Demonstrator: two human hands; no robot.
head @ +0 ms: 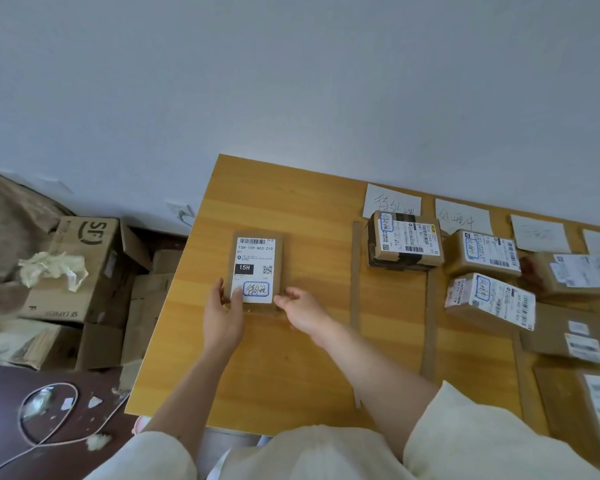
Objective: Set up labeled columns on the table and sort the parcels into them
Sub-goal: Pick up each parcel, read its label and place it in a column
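A flat brown parcel with a white shipping label marked 15H lies on the left part of the wooden table. My left hand grips its near left corner, thumb on the label. My right hand holds its near right corner with curled fingers. To the right, cardboard strips divide the table into columns. White handwritten label sheets lie at the far edge. One parcel sits in the first column, and two parcels in the second.
Further parcels fill the columns at the far right. Left of the table, on the floor, stand several cardboard boxes, among them an SF Express box with crumpled paper on it. A cable lies on a dark surface.
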